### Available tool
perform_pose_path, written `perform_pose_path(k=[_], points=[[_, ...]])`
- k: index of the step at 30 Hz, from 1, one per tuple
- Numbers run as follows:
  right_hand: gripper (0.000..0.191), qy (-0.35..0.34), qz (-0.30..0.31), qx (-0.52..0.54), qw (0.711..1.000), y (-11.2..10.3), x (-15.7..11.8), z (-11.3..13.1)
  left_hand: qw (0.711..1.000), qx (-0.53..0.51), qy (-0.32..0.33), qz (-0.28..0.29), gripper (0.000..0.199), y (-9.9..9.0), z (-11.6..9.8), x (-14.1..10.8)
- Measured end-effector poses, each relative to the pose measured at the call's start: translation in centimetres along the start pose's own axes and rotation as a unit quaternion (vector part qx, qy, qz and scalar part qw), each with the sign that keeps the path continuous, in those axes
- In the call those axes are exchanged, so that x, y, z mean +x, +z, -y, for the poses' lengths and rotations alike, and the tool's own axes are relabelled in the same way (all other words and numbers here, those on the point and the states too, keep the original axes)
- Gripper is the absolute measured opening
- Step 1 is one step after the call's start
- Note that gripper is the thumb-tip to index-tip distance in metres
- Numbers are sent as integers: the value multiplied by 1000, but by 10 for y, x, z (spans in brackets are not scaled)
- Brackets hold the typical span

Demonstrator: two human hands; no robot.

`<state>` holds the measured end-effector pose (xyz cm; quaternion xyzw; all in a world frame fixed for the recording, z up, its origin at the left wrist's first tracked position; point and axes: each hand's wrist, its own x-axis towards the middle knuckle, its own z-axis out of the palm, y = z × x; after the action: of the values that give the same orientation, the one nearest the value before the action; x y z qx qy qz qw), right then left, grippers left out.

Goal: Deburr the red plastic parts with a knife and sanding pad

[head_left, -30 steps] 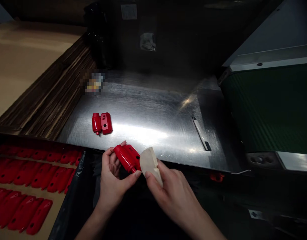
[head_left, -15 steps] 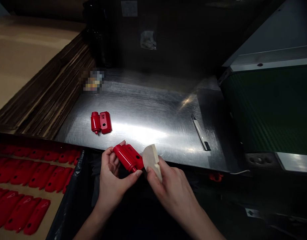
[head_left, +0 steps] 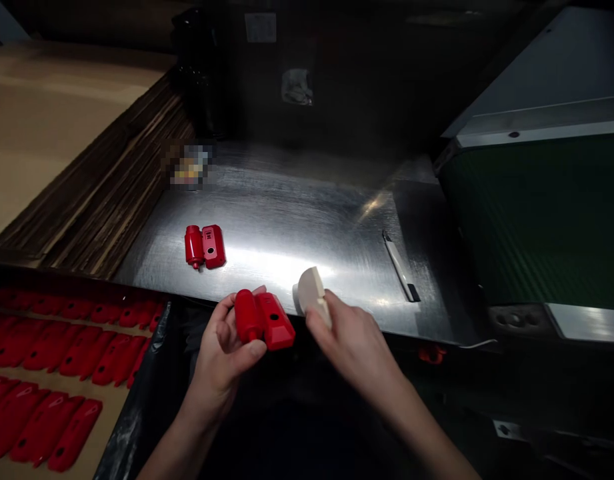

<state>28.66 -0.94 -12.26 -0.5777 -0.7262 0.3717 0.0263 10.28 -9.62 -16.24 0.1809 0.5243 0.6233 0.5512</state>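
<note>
**Red plastic part (head_left: 263, 320) gripped in left hand (head_left: 219, 343), pale pad (head_left: 314, 295) pinched in right hand (head_left: 349, 337)**

Red part held just above the near edge of the steel table top (head_left: 297, 267), over the dark gap in front of it. Round barrel on the left, flat block with a small dark hole on the right. Long axis across the view, almost level, block end dipping slightly toward the right hand and pointing at the pad. Left fingers curled closed behind the part, thumb pressed across the front of the barrel. Right thumb and fingers closed on the pad, its rounded end up and tilted toward the table. Pad near the block, not touching it, a narrow gap between them.

Second red part (head_left: 205, 247) lying on the steel, left of the hands, barrel left and block right, same sideways lie. Box cutter (head_left: 399, 272) on the steel, far right, slanting. Blurred object (head_left: 189, 167) at the steel's back corner. Rows of red covers (head_left: 74, 433) on a cardboard sheet (head_left: 107, 427) at lower left, black plastic bag (head_left: 139, 400) beside them. Stacked cardboard (head_left: 87, 187) behind; green conveyor belt (head_left: 531, 227) at right.
</note>
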Motion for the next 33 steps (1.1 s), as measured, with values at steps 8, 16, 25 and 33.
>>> perform_pose_path(k=[8,16,25,33], points=[[58,161,-171,-50,971,-28,3,-54,990,-120,-68,41,88,-4,2,-8],[36,174,-22,189,966,50,-79,-159,965,-177,-167,102,91,-26,-7,-25],[64,310,-325,154,880,62,-30,-244,937,-213,-227,159,59,-37,54,-29],[105,345,-430,115,826,72,-92,-230,936,-173,-307,-12,48,-41,84,-33]])
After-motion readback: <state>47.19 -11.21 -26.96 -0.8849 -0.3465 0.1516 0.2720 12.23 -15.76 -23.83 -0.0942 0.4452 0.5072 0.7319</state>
